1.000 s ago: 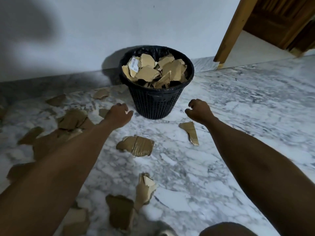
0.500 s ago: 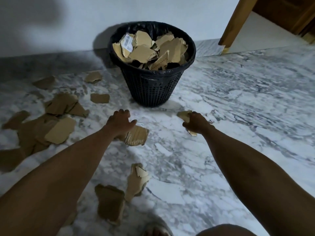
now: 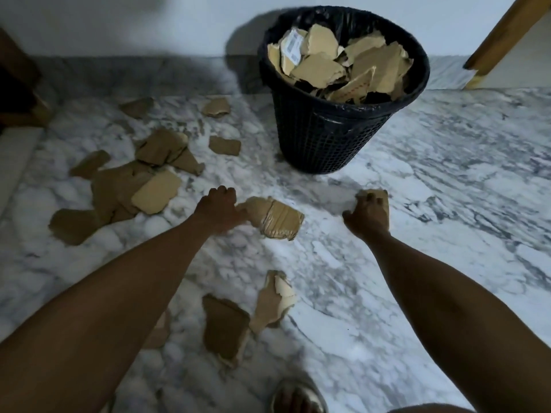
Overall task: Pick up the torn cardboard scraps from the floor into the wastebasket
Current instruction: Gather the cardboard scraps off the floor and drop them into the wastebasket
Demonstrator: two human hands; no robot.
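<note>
Cardboard in hand: left hand (image 3: 219, 208) pinches a ribbed scrap (image 3: 272, 217) at its near edge; right hand (image 3: 368, 211) curls its fingers (image 3: 371, 199) round a small scrap (image 3: 377, 194) on the floor.
Progress: wastebasket (image 3: 322, 138), beyond both hands, is already heaped near its rim; well over half done, I judge.
Left to do: a pile of scraps (image 3: 140, 186) left of the left fingers; two torn pieces (image 3: 247, 317) nearer than them.
Surroundings: marble floor (image 3: 447, 204), wooden door frame (image 3: 504, 34).
Obstacles: none between fingers and basket.
</note>
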